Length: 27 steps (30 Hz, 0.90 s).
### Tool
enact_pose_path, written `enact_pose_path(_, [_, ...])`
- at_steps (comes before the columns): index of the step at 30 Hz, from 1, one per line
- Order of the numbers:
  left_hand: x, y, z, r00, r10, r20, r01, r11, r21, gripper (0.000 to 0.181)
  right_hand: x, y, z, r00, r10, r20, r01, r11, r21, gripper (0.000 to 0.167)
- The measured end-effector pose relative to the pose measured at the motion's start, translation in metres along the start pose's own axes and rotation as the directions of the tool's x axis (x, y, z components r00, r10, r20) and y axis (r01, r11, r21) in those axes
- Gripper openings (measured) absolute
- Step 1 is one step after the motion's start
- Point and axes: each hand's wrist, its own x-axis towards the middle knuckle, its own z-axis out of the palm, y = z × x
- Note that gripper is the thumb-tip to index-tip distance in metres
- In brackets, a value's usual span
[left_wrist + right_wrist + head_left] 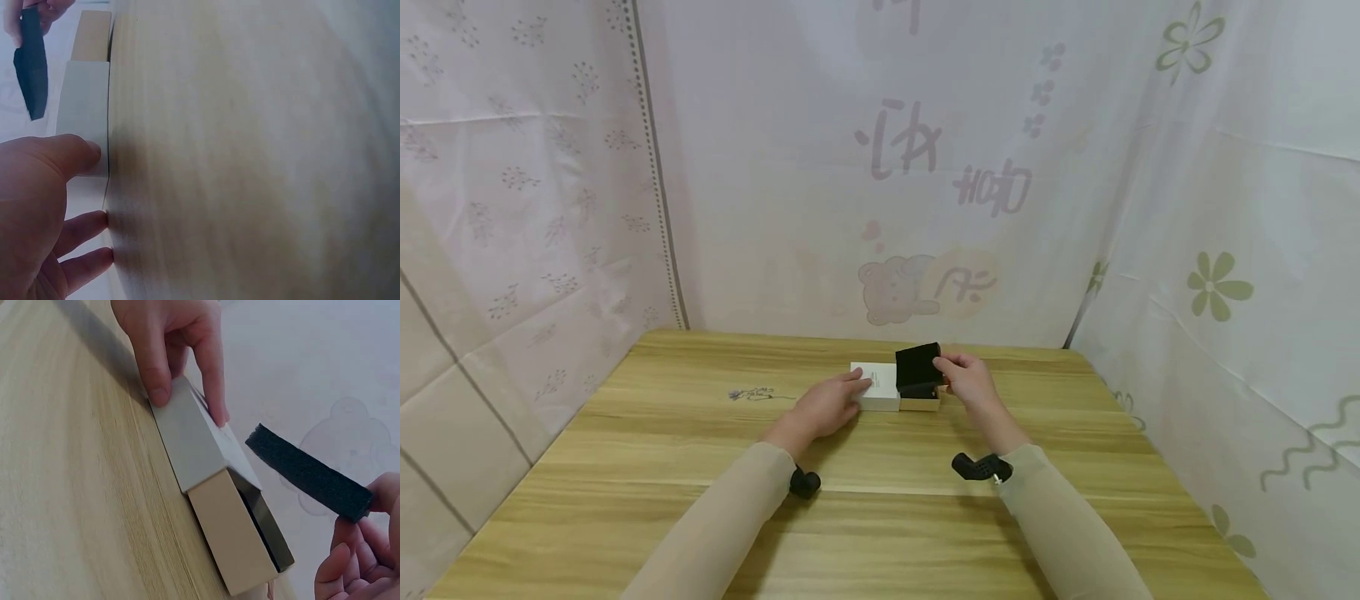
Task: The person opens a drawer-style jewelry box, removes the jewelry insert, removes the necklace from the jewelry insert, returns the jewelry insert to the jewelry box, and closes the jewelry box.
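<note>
A white box sleeve (886, 392) lies on the wooden table, with a tan inner tray (919, 406) slid partly out of its right end. My left hand (826, 407) holds the sleeve's left end. In the left wrist view the thumb (81, 153) presses the sleeve's front side; in the right wrist view a finger rests on its top. Above the tray, my right hand (973, 385) pinches a thin black foam pad (309, 472) by one edge, tilted and apart from the box. The tray's inside looks dark, and its contents are mostly hidden.
The box sits toward the far side of the wooden table (880, 533). A printed or drawn flower design (756, 394) marks the tabletop at left. Patterned white curtains (775, 167) hang behind the table and on both sides. Each wrist wears a black camera (805, 483).
</note>
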Motion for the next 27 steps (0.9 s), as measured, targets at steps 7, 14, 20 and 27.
enact_pose_path(7, [0.0, 0.001, -0.001, 1.0, 0.001, 0.005, -0.001, 1.0, 0.0, 0.057, 0.002, 0.005, -0.008, 1.0, 0.01, 0.0, -0.01, 0.996, -0.087, 0.039])
enact_pose_path(14, [-0.002, 0.004, -0.003, 1.0, 0.002, 0.001, -0.002, 1.0, 0.003, 0.055, 0.006, 0.007, -0.012, 0.999, 0.044, -0.005, -0.044, 0.993, -0.106, 0.038])
enact_pose_path(20, [-0.004, 0.007, -0.005, 1.0, -0.003, -0.003, 0.003, 1.0, -0.001, 0.054, 0.009, 0.012, -0.011, 0.998, 0.059, -0.014, -0.06, 0.987, -0.151, 0.039])
enact_pose_path(27, [-0.003, 0.007, -0.004, 1.0, -0.015, -0.005, 0.015, 1.0, 0.011, 0.054, 0.013, 0.018, -0.012, 0.999, 0.042, -0.027, -0.047, 0.976, -0.214, 0.041])
